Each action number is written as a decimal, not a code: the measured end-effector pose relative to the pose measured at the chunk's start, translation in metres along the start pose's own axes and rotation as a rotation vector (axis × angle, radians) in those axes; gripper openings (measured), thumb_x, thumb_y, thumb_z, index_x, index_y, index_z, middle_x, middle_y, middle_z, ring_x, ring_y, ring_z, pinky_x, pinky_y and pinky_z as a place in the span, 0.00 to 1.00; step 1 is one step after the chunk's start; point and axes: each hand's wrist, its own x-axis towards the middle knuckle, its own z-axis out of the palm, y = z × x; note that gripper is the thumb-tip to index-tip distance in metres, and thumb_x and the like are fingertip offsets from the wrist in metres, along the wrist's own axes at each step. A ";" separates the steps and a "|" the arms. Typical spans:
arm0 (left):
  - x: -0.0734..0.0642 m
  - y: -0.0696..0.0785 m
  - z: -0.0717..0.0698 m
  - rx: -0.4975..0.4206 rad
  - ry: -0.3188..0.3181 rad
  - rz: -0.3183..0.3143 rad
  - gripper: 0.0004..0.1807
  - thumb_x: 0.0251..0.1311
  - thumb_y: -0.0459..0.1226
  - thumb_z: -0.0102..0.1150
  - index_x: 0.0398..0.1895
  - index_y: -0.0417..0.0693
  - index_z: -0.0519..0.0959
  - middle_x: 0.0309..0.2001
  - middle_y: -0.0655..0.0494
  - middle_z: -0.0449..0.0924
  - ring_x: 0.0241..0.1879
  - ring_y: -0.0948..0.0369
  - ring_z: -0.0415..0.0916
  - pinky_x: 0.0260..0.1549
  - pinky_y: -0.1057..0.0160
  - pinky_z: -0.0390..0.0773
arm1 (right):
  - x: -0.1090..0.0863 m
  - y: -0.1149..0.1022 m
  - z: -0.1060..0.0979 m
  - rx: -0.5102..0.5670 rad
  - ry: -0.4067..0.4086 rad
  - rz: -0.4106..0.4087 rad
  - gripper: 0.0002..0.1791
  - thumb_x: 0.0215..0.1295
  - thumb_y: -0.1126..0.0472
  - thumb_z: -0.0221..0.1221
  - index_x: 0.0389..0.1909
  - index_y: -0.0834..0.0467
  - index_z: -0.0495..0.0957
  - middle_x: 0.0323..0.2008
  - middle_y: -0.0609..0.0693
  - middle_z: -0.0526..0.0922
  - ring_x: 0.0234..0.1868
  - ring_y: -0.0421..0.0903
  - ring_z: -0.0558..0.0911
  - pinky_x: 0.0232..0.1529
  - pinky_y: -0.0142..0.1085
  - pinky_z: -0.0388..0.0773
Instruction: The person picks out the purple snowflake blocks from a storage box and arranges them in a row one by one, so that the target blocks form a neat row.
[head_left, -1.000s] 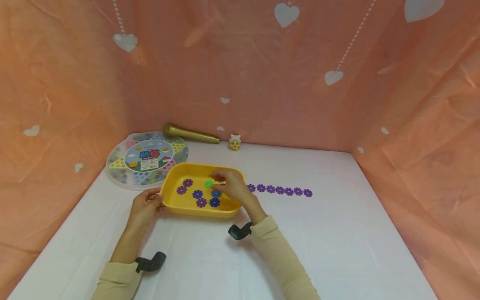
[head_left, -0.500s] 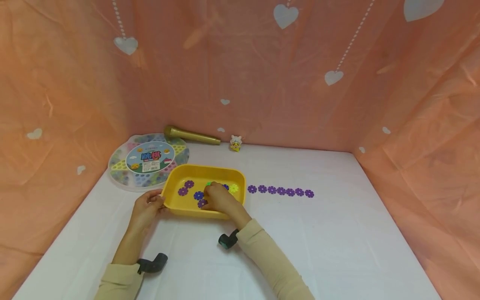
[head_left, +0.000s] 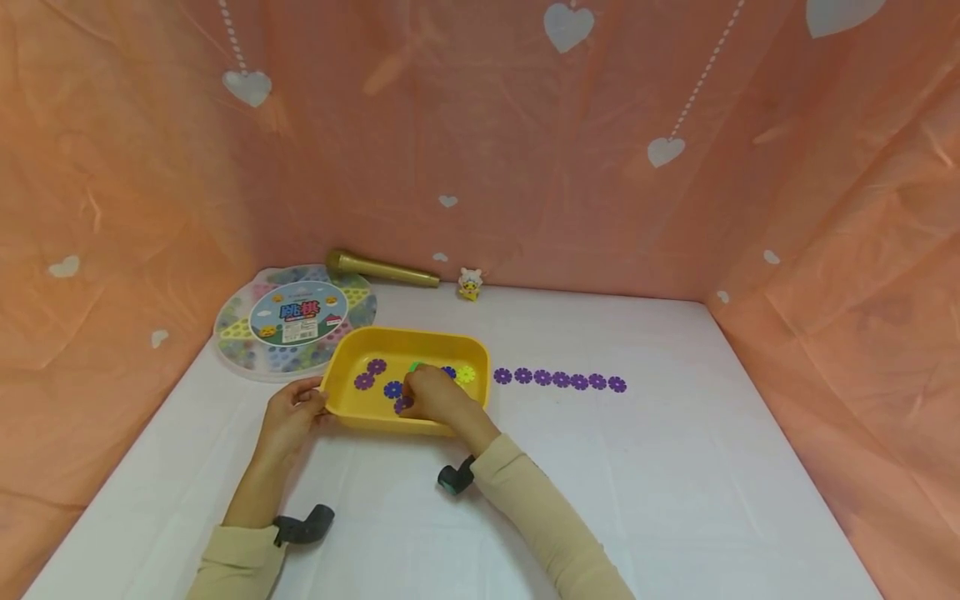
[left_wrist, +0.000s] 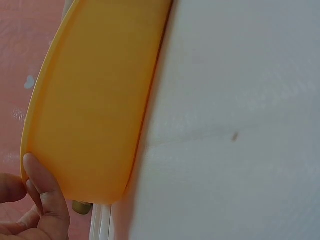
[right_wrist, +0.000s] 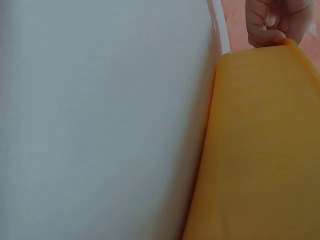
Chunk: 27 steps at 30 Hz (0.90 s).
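With the thumb and fingers of my left hand I pinch the left rim of a yellow plastic tray; the left wrist view shows this grip at the tray's corner. My right hand reaches down inside the tray, fingers bent toward its floor. Its fingertips are right at a purple snowflake-shaped disc; I cannot tell whether they pinch it. Around the hand lie a blue disc, a yellow-green disc and a partly covered green disc. Two more purple discs sit at the left.
A row of several purple discs runs rightward from the tray on the white table. Behind and left lies a round Chinese checkers set, with a gold microphone beside it. A small figurine stands near the back curtain.
My right hand has gone from over the tray's right half down and left to the purple disc, covering blue discs and uncovering the yellow-green one. My left hand keeps its hold.
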 end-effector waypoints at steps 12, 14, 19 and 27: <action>0.001 -0.003 0.001 0.006 0.009 -0.027 0.25 0.65 0.27 0.46 0.63 0.25 0.57 0.32 0.54 0.68 0.24 0.70 0.74 0.28 0.71 0.80 | -0.005 0.009 -0.005 0.291 0.154 -0.010 0.19 0.51 0.51 0.68 0.41 0.57 0.81 0.32 0.44 0.80 0.32 0.37 0.75 0.35 0.23 0.74; 0.001 -0.003 0.001 0.006 0.009 -0.033 0.25 0.65 0.27 0.46 0.63 0.25 0.57 0.32 0.55 0.67 0.24 0.70 0.74 0.28 0.72 0.79 | -0.009 0.011 -0.008 0.349 0.189 -0.018 0.18 0.51 0.54 0.69 0.42 0.57 0.80 0.33 0.45 0.81 0.33 0.37 0.75 0.36 0.24 0.75; 0.001 -0.002 0.001 0.005 0.005 -0.027 0.25 0.65 0.28 0.46 0.63 0.25 0.57 0.32 0.56 0.67 0.24 0.70 0.74 0.28 0.72 0.79 | -0.023 0.021 -0.020 0.486 0.236 -0.014 0.18 0.53 0.58 0.68 0.44 0.58 0.79 0.36 0.46 0.80 0.36 0.40 0.76 0.39 0.27 0.76; 0.001 0.001 0.000 0.009 0.010 -0.046 0.25 0.65 0.28 0.46 0.63 0.25 0.57 0.32 0.55 0.67 0.25 0.70 0.74 0.28 0.72 0.79 | -0.055 0.064 -0.033 0.526 0.430 -0.025 0.17 0.49 0.63 0.69 0.42 0.62 0.80 0.36 0.51 0.82 0.35 0.44 0.79 0.39 0.35 0.80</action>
